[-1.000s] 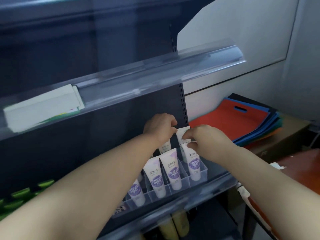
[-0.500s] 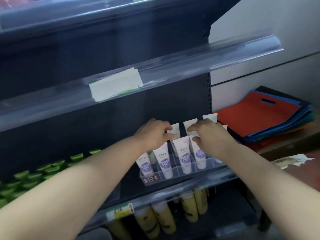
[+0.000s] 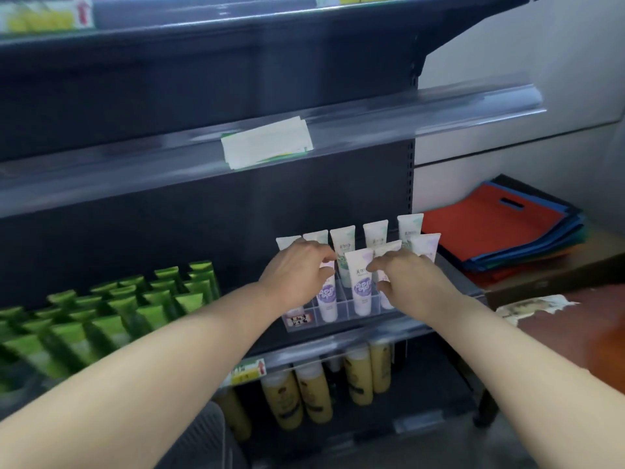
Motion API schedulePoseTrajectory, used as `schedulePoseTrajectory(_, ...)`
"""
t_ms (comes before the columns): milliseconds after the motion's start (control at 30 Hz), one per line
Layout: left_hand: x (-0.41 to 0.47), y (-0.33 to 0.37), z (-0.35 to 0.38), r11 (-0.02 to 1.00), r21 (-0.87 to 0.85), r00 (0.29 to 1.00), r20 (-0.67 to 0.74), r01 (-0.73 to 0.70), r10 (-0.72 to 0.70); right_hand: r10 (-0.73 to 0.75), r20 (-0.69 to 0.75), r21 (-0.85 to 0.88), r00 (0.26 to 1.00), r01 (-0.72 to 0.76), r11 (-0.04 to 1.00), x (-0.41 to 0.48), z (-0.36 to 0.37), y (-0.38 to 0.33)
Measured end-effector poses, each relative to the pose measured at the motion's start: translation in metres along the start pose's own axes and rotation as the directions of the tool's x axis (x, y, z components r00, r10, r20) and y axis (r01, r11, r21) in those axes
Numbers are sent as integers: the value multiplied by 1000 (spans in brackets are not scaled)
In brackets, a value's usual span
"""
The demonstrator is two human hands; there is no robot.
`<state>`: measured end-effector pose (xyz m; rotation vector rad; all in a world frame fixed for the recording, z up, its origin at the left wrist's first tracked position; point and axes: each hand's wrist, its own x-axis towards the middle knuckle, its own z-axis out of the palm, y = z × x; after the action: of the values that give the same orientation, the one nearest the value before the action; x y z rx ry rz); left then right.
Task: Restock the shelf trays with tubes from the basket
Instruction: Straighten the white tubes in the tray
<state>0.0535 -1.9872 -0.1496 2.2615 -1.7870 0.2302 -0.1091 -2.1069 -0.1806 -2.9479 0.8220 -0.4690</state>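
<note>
A clear divided tray [image 3: 338, 320] stands on the middle shelf at its right end. In it stand white tubes with purple labels [image 3: 361, 286] in front and white tubes with green labels [image 3: 343, 246] behind. My left hand [image 3: 294, 274] pinches the top of a front-row purple tube [image 3: 326, 297], second from the left. My right hand [image 3: 407, 277] closes its finger and thumb on the purple tube [image 3: 389, 248] to the right of the middle one. That tube is mostly hidden by the hand. No basket is clearly in view.
Green tubes [image 3: 111, 309] fill the same shelf to the left. Yellow bottles [image 3: 311, 394] stand on the shelf below. The shelf above carries a white label [image 3: 267, 142] on its clear rail. Folded red and blue bags [image 3: 497, 225] lie to the right.
The view has pulled back and swung left, so the tray sits further right and the green tubes show. Both hands have stayed at the tray, now on the front-row tubes.
</note>
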Motion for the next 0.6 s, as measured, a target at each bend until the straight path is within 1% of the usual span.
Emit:
schedulePoseTrajectory(167, -33, -20, 10, 999, 0, 999, 12, 53, -53, -8, 59, 45, 998, 6, 999, -12, 15, -16)
schedulePoseTrajectory(300, -58, -39, 20, 992, 47, 992, 52, 116, -118, -27, 82, 43, 996, 23, 999, -16, 26, -31)
schedulePoseTrajectory(367, -69, -49, 28, 985, 68, 982, 98, 156, -162, -35, 91, 63, 995, 29, 998, -19, 32, -38)
schedulePoseTrajectory(433, -80, -58, 38, 969, 94, 955, 172, 228, -241, -40, 121, 76, 992, 31, 997, -21, 40, -44)
schedulePoseTrajectory(500, -88, -66, 49, 942, 133, 909, 248, 309, -334, -48, 166, 85, 985, 34, 996, -21, 50, -49)
schedulePoseTrajectory(600, -94, -71, 65, 915, 164, 862, 306, 370, -404, -51, 211, 90, 976, 32, 995, -18, 67, -55)
